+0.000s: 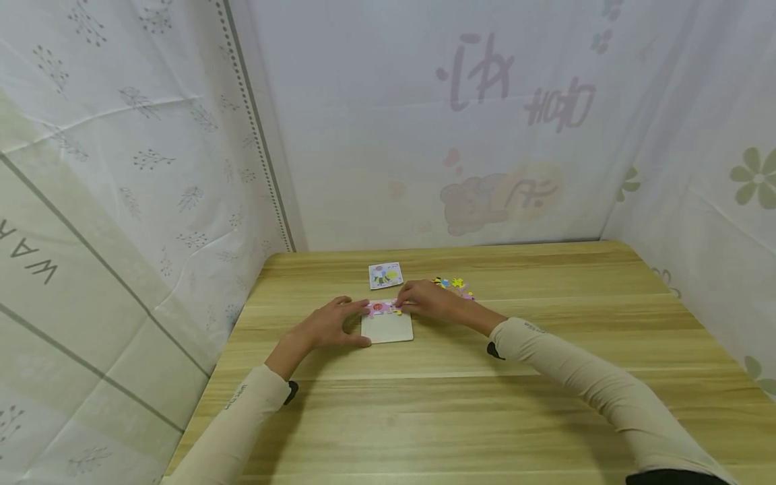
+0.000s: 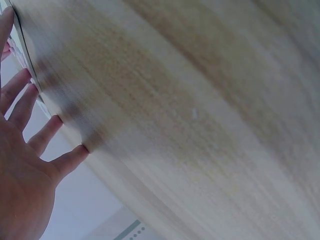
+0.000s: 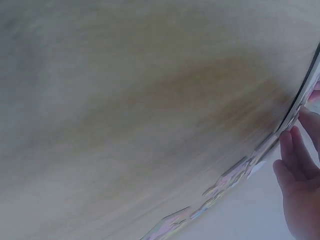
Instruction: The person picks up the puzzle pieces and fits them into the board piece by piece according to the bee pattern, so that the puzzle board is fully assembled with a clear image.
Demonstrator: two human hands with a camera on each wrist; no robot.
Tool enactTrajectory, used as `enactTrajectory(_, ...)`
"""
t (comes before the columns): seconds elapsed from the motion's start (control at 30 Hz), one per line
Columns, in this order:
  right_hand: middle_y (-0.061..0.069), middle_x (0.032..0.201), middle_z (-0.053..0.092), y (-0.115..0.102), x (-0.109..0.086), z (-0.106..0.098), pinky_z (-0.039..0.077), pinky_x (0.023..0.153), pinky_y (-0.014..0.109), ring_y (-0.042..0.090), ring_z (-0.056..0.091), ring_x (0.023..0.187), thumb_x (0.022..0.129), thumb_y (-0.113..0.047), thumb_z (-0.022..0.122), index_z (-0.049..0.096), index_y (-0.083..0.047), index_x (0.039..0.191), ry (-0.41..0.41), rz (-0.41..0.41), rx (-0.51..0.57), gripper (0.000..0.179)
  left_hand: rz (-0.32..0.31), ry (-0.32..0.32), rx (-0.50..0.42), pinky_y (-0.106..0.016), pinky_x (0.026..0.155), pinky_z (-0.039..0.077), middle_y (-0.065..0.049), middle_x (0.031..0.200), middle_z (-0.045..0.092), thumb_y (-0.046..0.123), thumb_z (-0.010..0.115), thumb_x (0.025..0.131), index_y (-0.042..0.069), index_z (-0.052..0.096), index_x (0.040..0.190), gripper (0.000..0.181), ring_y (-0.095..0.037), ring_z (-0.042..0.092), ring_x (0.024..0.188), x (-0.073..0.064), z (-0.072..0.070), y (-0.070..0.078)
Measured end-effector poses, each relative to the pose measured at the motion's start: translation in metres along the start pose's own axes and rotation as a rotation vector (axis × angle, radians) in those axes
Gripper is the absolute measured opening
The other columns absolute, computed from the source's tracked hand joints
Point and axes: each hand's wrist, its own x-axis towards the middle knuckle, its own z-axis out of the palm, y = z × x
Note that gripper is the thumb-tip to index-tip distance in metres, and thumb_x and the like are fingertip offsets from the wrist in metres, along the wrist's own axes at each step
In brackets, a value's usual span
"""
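Observation:
A pale puzzle board [image 1: 386, 330] lies on the table, with joined pink puzzle pieces [image 1: 379, 308] along its far edge. My left hand [image 1: 327, 326] touches the board's left side, thumb at the near corner and fingers at the far one. Its fingers appear straight and spread in the left wrist view. At the board's far right corner, my right hand [image 1: 429, 300] pinches a small puzzle piece [image 1: 398, 310] against the row; the fingers cover most of it. The right wrist view catches this hand [image 3: 300, 185] only at its edge, thumb and fingertips close together.
Loose puzzle pieces [image 1: 458, 283], yellow, blue and pink, lie beyond the right hand and are partly hidden by it. A picture card [image 1: 385, 275] lies behind the board. The wooden table [image 1: 376, 417] is bordered by patterned curtains [image 1: 376, 135] at the back and sides.

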Motion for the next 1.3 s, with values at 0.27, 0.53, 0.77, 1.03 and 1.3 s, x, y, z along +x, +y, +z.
enactTrajectory(0.27, 0.007, 0.111, 0.073, -0.003, 0.001, 0.001, 0.056, 0.093, 0.031, 0.020, 0.069, 0.106, 0.100, -0.012, 0.071, 0.080, -0.007, 0.108, -0.017, 0.004, -0.026, 0.013, -0.004, 0.004, 0.002, -0.064, 0.108, 0.043, -0.011, 0.157, 0.048, 0.065, 0.076, 0.086, 0.020, 0.052, 0.155, 0.086, -0.038, 0.043, 0.144, 0.000, 0.000, 0.002)
enactTrajectory(0.53, 0.007, 0.114, 0.070, -0.008, -0.001, 0.001, 0.056, 0.093, 0.032, 0.020, 0.065, 0.107, 0.101, -0.013, 0.070, 0.080, -0.007, 0.111, -0.035, 0.028, -0.067, 0.015, -0.004, 0.004, 0.015, -0.064, 0.108, 0.043, -0.010, 0.158, 0.048, 0.065, 0.076, 0.085, 0.020, 0.052, 0.155, 0.086, -0.038, 0.042, 0.144, 0.001, 0.000, 0.002)
enactTrajectory(0.77, 0.008, 0.116, 0.070, -0.008, -0.002, 0.000, 0.055, 0.094, 0.034, 0.021, 0.065, 0.108, 0.102, -0.015, 0.069, 0.079, -0.007, 0.114, -0.036, 0.041, -0.049, 0.017, -0.006, 0.003, 0.004, -0.063, 0.109, 0.043, -0.011, 0.157, 0.048, 0.063, 0.077, 0.086, 0.020, 0.051, 0.155, 0.086, -0.037, 0.042, 0.144, 0.000, -0.001, 0.003)
enactTrajectory(1.03, 0.006, 0.121, 0.069, -0.002, -0.010, -0.008, 0.055, 0.096, 0.036, 0.019, 0.065, 0.113, 0.103, -0.011, 0.065, 0.076, -0.007, 0.119, 0.069, 0.103, -0.002, 0.019, -0.007, 0.004, 0.002, -0.064, 0.109, 0.041, -0.010, 0.157, 0.048, 0.066, 0.076, 0.085, 0.022, 0.051, 0.155, 0.087, -0.037, 0.042, 0.145, 0.000, 0.001, 0.001)
enactTrajectory(1.3, 0.012, 0.123, 0.070, 0.015, -0.012, -0.018, 0.058, 0.091, 0.039, 0.024, 0.068, 0.109, 0.100, -0.011, 0.071, 0.077, -0.004, 0.118, 0.110, 0.212, -0.027, 0.021, -0.003, 0.004, 0.006, -0.066, 0.111, 0.039, -0.008, 0.159, 0.047, 0.067, 0.076, 0.084, 0.020, 0.053, 0.154, 0.087, -0.039, 0.039, 0.146, 0.000, 0.001, 0.001)
